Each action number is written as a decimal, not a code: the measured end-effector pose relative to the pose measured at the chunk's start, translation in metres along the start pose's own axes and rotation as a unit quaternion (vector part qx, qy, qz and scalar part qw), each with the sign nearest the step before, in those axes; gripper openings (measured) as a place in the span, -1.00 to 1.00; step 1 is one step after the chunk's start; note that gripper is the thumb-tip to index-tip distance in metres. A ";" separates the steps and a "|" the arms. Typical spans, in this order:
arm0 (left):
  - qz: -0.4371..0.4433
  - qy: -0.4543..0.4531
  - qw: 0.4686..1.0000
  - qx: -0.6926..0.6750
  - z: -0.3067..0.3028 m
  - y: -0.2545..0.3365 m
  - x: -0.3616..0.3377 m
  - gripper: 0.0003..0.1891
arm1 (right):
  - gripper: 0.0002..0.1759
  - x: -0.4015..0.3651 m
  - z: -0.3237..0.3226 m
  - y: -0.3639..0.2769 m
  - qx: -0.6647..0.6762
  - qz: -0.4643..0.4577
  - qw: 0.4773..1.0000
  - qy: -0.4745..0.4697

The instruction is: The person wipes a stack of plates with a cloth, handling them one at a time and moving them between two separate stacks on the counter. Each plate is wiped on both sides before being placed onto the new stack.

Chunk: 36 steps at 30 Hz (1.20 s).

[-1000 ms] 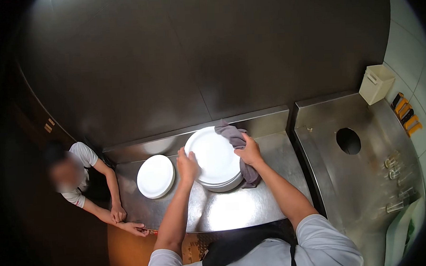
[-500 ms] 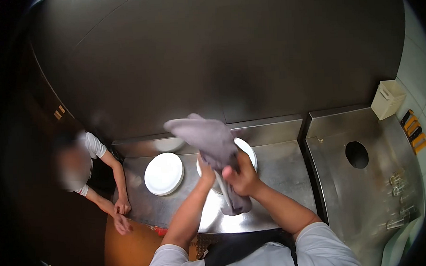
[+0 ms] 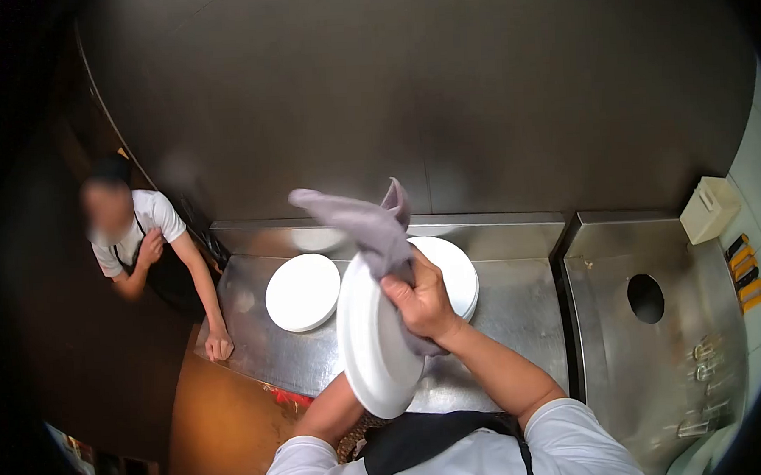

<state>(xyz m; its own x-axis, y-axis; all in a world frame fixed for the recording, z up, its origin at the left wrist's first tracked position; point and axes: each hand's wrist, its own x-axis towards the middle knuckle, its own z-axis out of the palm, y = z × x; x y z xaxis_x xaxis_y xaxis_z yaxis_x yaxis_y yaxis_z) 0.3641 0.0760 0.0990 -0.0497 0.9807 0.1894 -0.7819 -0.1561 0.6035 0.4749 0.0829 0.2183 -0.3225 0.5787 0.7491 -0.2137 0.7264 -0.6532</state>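
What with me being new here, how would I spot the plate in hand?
Along the dark wall runs a steel counter. Above it, the right hand holds a purple-grey cloth against a white plate. Only this one tilts; the left pile and right pile lie flat.

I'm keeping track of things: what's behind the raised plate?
The left forearm runs behind the plate, its hand covered. A white plate stack partly shows beyond; the rest is hidden.

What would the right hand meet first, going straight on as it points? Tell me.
Beyond the cloth and plate it holds, the right hand would probably meet the dark wall first, though depth is unclear.
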 end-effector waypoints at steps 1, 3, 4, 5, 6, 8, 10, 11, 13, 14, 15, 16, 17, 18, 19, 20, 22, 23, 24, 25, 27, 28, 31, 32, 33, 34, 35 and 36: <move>-0.005 -0.007 1.000 -0.020 -0.012 0.002 -0.002 -0.63 | -0.56 -0.013 0.001 0.017 0.001 0.063 0.998 -0.020; -0.024 -0.026 0.999 -0.040 -0.018 0.021 0.003 -0.64 | -0.47 -0.054 0.008 0.044 -0.013 0.091 0.994 -0.066; -0.039 -0.039 0.997 -0.048 -0.023 0.030 0.006 -0.64 | -0.33 -0.073 0.014 0.032 -0.006 0.094 0.993 -0.070; -0.055 -0.054 0.996 -0.053 -0.025 0.036 0.008 -0.64 | -0.18 -0.092 0.019 0.031 -0.096 -0.019 0.990 -0.097; -0.077 -0.068 0.993 -0.058 -0.026 0.044 0.007 -0.64 | -0.21 -0.097 0.025 0.013 -0.089 -0.068 0.987 -0.114; -0.102 -0.089 0.989 -0.060 -0.032 0.040 0.001 -0.63 | -0.38 -0.097 0.031 -0.012 -0.058 -0.168 0.972 -0.153; -0.113 -0.074 0.989 -0.067 -0.038 0.020 0.000 -0.63 | -0.44 -0.071 0.031 -0.018 -0.098 -0.207 0.966 -0.119; -0.104 -0.047 0.990 -0.077 -0.042 0.004 0.000 -0.63 | -0.40 -0.058 0.028 -0.014 -0.136 -0.195 0.966 -0.103; -0.083 0.000 0.993 -0.081 -0.054 -0.025 -0.001 -0.63 | -0.54 -0.036 0.022 -0.002 -0.140 -0.126 0.981 -0.055; -0.074 0.022 0.994 -0.080 -0.059 -0.034 -0.001 -0.62 | -0.57 -0.034 0.023 0.006 -0.069 -0.065 0.995 -0.020; -0.065 0.043 0.994 -0.074 -0.063 -0.041 -0.002 -0.62 | -0.60 -0.036 0.024 0.014 0.003 -0.005 1.000 0.011; -0.053 0.061 0.995 -0.062 -0.067 -0.041 0.000 -0.61 | -0.61 -0.042 0.020 0.028 -0.034 0.012 0.999 0.011; -0.039 0.080 0.995 -0.045 -0.070 -0.037 0.006 -0.60 | -0.61 -0.055 0.018 0.044 -0.071 0.030 0.997 0.011; -0.019 0.111 0.993 -0.021 -0.075 -0.035 0.013 -0.59 | -0.57 -0.068 0.021 0.057 -0.022 0.066 0.998 0.008; 0.003 0.133 0.991 0.008 -0.078 -0.029 0.021 -0.58 | -0.54 -0.082 0.023 0.052 -0.013 0.108 0.994 0.012; 0.044 0.162 0.984 0.057 -0.084 -0.020 0.035 -0.57 | -0.49 -0.104 0.023 0.054 -0.010 0.147 0.989 -0.028; 0.157 0.208 0.931 0.256 -0.089 0.011 0.055 -0.55 | -0.48 -0.130 0.031 0.048 0.098 0.099 0.990 0.010; 0.214 0.231 0.872 0.376 -0.080 0.032 0.061 -0.54 | -0.50 -0.126 0.029 0.038 0.108 0.060 0.992 0.036; 0.286 0.257 0.775 0.501 -0.053 0.054 0.057 -0.44 | -0.51 -0.122 0.028 0.029 0.116 0.020 0.991 0.062; 0.284 0.259 0.707 0.594 -0.056 0.067 0.064 -0.43 | -0.50 -0.112 0.011 0.027 0.051 -0.010 0.998 0.037; 0.309 0.230 0.638 0.667 -0.048 0.083 0.075 -0.46 | -0.46 -0.083 0.000 0.029 0.002 0.190 0.980 0.064; 0.298 0.237 0.615 0.690 -0.038 0.095 0.078 -0.47 | -0.48 -0.066 -0.001 0.031 0.000 0.195 0.970 0.148; 0.311 0.177 0.677 0.643 0.005 0.127 0.068 -0.56 | -0.53 -0.036 -0.029 0.070 0.050 0.266 0.936 0.227; 0.282 0.114 0.743 0.596 0.016 0.141 0.059 -0.48 | -0.51 -0.028 -0.038 0.079 0.090 0.269 0.925 0.253; 0.250 0.050 0.800 0.542 0.021 0.149 0.051 -0.38 | -0.49 -0.023 -0.044 0.087 0.129 0.272 0.912 0.278; 0.248 0.037 0.846 0.471 0.025 0.145 0.047 -0.34 | -0.47 -0.020 -0.045 0.093 0.158 0.269 0.902 0.300; 0.245 0.027 0.885 0.395 0.027 0.134 0.041 -0.30 | -0.45 -0.017 -0.043 0.100 0.186 0.266 0.890 0.320; 0.240 0.017 0.916 0.320 0.028 0.122 0.033 -0.26 | -0.43 -0.014 -0.041 0.104 0.217 0.262 0.877 0.339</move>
<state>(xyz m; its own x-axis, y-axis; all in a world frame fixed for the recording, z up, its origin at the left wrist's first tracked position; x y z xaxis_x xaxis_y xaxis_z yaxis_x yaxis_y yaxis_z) 0.2849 0.0864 0.2007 -0.3200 0.7822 0.5345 -0.1415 -0.5973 0.7894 0.4952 0.1654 0.1445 0.1099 0.9853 0.1309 -0.5790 0.1705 -0.7973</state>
